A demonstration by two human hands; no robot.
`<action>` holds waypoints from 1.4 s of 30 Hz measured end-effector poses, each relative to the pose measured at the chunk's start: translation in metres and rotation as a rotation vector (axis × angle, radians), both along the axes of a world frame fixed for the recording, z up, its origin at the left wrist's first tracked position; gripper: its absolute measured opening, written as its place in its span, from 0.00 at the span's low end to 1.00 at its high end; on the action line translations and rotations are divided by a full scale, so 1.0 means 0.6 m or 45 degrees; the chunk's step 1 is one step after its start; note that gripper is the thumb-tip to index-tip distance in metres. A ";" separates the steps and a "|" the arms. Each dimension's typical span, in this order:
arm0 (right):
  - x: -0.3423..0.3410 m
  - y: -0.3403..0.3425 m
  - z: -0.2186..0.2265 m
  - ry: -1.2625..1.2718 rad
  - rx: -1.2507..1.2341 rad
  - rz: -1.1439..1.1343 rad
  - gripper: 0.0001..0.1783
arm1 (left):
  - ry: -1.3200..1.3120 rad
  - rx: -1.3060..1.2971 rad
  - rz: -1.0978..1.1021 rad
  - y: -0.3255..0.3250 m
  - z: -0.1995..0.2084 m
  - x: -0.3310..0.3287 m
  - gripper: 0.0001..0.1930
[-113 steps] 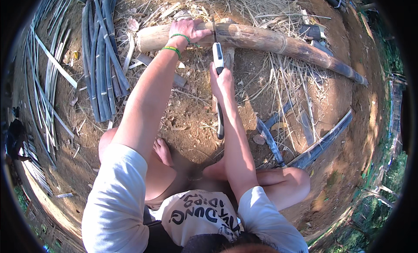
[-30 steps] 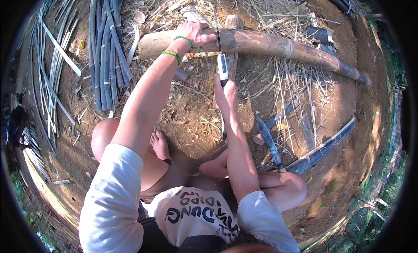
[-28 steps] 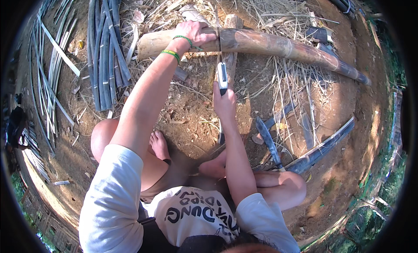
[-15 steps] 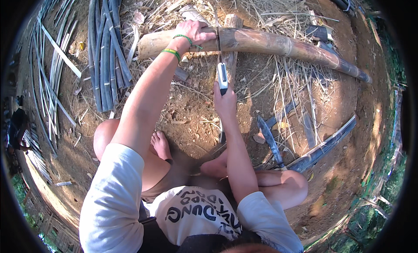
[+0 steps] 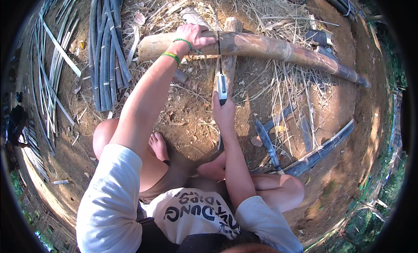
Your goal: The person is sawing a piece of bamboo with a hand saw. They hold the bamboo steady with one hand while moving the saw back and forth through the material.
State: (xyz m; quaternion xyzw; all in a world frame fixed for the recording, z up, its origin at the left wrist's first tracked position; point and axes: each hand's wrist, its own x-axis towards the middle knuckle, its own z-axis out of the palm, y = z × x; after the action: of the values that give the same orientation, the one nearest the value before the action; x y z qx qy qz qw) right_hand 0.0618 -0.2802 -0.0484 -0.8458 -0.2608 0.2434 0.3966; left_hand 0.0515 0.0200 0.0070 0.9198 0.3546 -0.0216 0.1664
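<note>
A thick bamboo pole (image 5: 261, 47) lies across the far side, resting over a short wooden block (image 5: 234, 24). My left hand (image 5: 191, 36) is clamped over the pole near its left end, fingers wrapped round the top. Just right of those fingers, the thin blade of a hand saw (image 5: 221, 87) crosses the pole. My right hand (image 5: 224, 110) grips the saw's white and black handle on the near side of the pole. How deep the blade sits in the bamboo I cannot tell.
Dark bamboo strips (image 5: 104, 57) are piled at the left, beside paler thin strips (image 5: 54, 79). A machete-like dark blade (image 5: 269, 144) and a split bamboo piece (image 5: 324, 150) lie at the right. Straw-like shavings (image 5: 278, 13) cover the far ground. My bare foot (image 5: 158, 145) rests below.
My right hand has drawn the saw back toward me, so its handle sits farther from the pole. My left hand keeps its hold on the bamboo.
</note>
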 end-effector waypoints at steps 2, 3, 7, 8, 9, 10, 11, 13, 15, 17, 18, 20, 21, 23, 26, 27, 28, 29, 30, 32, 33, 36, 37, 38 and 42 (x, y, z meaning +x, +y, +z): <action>-0.004 0.036 0.021 0.092 -0.128 0.056 0.30 | 0.022 0.093 0.078 0.019 -0.025 -0.028 0.47; 0.007 0.060 0.041 0.126 -0.197 0.060 0.30 | 0.015 0.118 0.075 0.026 -0.033 -0.029 0.46; 0.062 0.120 0.053 0.175 0.068 0.048 0.32 | -0.062 0.048 -0.023 0.012 -0.020 0.006 0.43; 0.058 0.121 0.056 0.211 -0.072 0.018 0.29 | -0.076 -0.003 -0.033 0.015 -0.015 0.000 0.42; 0.047 0.101 0.048 0.197 -0.071 0.017 0.29 | -0.046 -0.021 -0.028 0.007 -0.006 -0.005 0.42; 0.031 0.075 0.042 0.182 -0.070 0.015 0.28 | -0.017 -0.039 -0.024 0.001 0.004 -0.008 0.43; 0.016 0.055 0.037 0.155 -0.059 0.018 0.28 | 0.000 -0.046 -0.016 0.003 0.015 -0.013 0.43; -0.012 0.015 0.008 0.013 0.032 0.014 0.27 | -0.027 0.043 -0.002 0.016 0.002 -0.022 0.43; -0.016 0.018 0.017 0.001 0.034 0.012 0.26 | -0.064 0.107 0.008 0.009 -0.012 -0.023 0.43; 0.019 0.073 0.031 0.098 -0.034 0.023 0.25 | 0.037 0.089 0.035 0.022 -0.016 -0.013 0.42; 0.031 0.106 0.048 0.137 -0.077 0.045 0.23 | -0.010 0.077 0.013 0.026 -0.020 -0.020 0.42; 0.066 0.116 0.035 0.110 -0.015 0.062 0.23 | -0.085 0.029 -0.066 0.014 -0.004 0.003 0.41; 0.081 0.109 0.017 0.095 0.017 0.073 0.23 | -0.117 0.027 -0.085 0.010 0.005 0.017 0.41; 0.022 0.079 0.054 0.346 -0.003 0.113 0.21 | -0.097 0.008 -0.034 0.020 -0.021 -0.031 0.41; -0.016 -0.015 -0.011 -0.054 0.053 0.018 0.23 | -0.110 0.001 -0.045 0.017 -0.012 -0.020 0.41; -0.022 -0.027 -0.009 -0.075 0.053 0.019 0.24 | -0.101 -0.001 -0.037 0.018 -0.015 -0.024 0.41; -0.025 -0.030 -0.010 -0.095 0.053 0.022 0.24 | -0.063 0.042 0.003 0.020 -0.017 -0.027 0.41; -0.024 -0.015 0.002 0.000 0.005 0.042 0.24 | -0.018 0.075 0.030 0.015 -0.019 -0.030 0.41; -0.003 0.034 0.023 0.085 -0.028 0.054 0.25 | 0.016 0.124 0.051 0.016 -0.013 -0.026 0.41; 0.068 0.099 0.021 0.128 -0.079 0.036 0.25 | -0.074 0.054 -0.047 0.004 0.004 0.010 0.41; 0.075 0.134 0.031 0.119 -0.083 0.063 0.25 | -0.097 0.027 -0.065 0.009 0.005 0.006 0.40; 0.036 0.092 0.043 0.223 -0.038 0.047 0.26 | -0.094 0.008 -0.036 0.015 -0.004 -0.008 0.40; 0.014 0.067 0.043 0.276 -0.055 0.029 0.26 | -0.092 -0.013 -0.024 0.016 -0.010 -0.019 0.40; -0.003 0.020 0.010 -0.015 -0.053 0.013 0.27 | -0.108 -0.010 -0.048 0.011 -0.008 -0.010 0.40; -0.031 -0.020 0.018 0.068 0.009 -0.014 0.28 | 0.016 0.015 -0.005 0.022 -0.004 -0.018 0.40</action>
State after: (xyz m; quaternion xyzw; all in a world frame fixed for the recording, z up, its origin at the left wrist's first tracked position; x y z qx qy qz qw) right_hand 0.0433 -0.2920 -0.0374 -0.8391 -0.2462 0.2627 0.4078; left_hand 0.0409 0.0332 0.0046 0.9213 0.3540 -0.0257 0.1588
